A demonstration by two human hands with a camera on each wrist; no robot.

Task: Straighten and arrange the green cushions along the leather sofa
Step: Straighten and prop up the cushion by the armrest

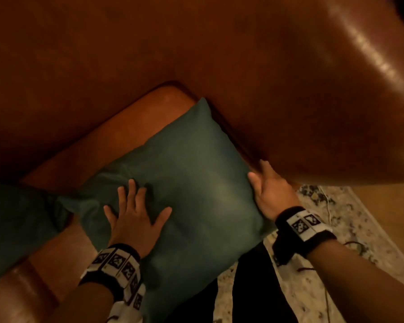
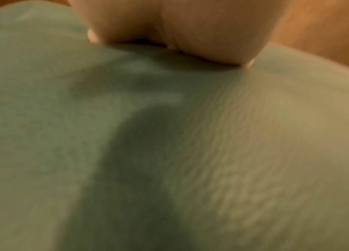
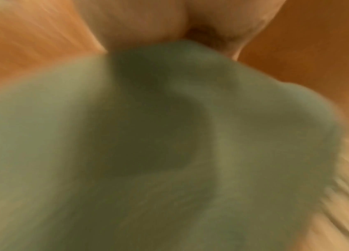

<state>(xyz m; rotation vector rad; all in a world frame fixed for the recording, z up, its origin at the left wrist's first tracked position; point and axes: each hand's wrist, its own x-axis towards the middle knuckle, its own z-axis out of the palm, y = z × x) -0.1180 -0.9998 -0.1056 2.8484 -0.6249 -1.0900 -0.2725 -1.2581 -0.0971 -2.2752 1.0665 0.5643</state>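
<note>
Green cushion [image 1: 187,173]: lies on the seat of the leather sofa [image 1: 196,50], in the corner where the seat meets the armrest, its far tip toward the backrest and its near corner hanging past the seat's front edge.

Left hand [image 1: 134,220]: palm down on the cushion's near-left part, fingers straight and spread wide, thumb out to the right. The left wrist view shows fingertips [image 2: 201,51] pressing a dent into the fabric.

Right hand [image 1: 269,194]: set against the cushion's right edge, between the cushion and the armrest; thumb lies on the top face. Whether the fingers curl under the edge cannot be told, as the right wrist view is blurred.

Second green cushion [image 1: 14,224]: on the seat's left part, touching the first cushion's left corner.

Patterned rug [image 1: 350,229]: on the floor off the sofa's front right.
</note>
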